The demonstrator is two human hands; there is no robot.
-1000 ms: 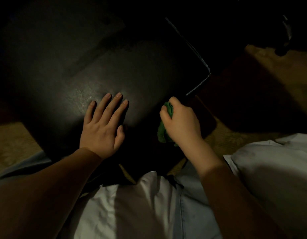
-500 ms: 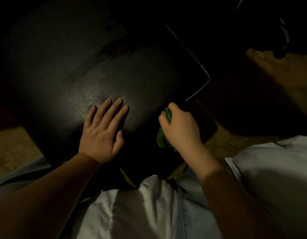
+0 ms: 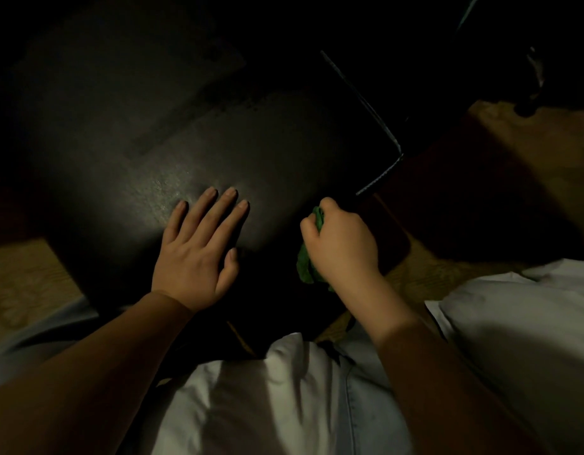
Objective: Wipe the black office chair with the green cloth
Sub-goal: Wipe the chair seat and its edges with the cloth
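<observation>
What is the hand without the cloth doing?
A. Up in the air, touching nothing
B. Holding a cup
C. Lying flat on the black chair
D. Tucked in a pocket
C: the left hand lies palm down with straight fingers on the dark chair, while the right hand grips the bunched green cloth beside it.

Left hand (image 3: 193,257) flat, fingers straight; right hand (image 3: 344,244) fisted round green cloth (image 3: 305,265).
</observation>
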